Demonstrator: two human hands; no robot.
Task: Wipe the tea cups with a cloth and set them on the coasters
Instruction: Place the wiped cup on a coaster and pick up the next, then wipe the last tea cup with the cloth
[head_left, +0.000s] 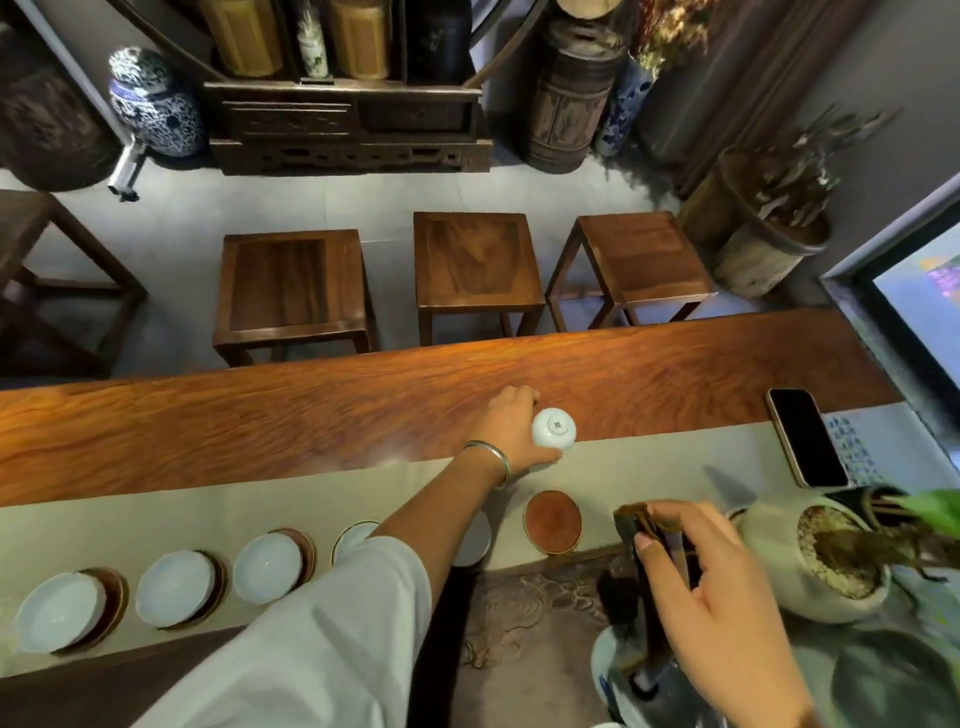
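1. Nearest to me, my right hand (711, 587) is turned palm-left low at the right, thumb and fingers pinching a dark brown folded cloth (655, 577) that hangs down from my grip towards a blue-and-white dish (605, 675) below it.
2. My left arm, in a loose white sleeve (332, 644), reaches forward across the pale beige table runner (260, 499); a thin silver bangle (491, 460) circles the wrist.
3. My left hand (511, 428) curls round a small pale celadon tea cup (554, 427), thumb on its near side and fingers on the far side.
4. That cup is tipped so its foot ring faces up towards me, and its mouth points down and away; I hold it over the line where the runner meets the bare wood of the long reddish-brown table (234, 415).
5. Just nearer than the cup, a round wooden coaster with a light rim (552, 521) lies bare on the runner.
6. Left of my arm, a row of pale cups (174, 587) stand mouth-up on their coasters.
7. A black phone (805, 436) lies at the right, beside a pale ceramic plant pot (810, 561).
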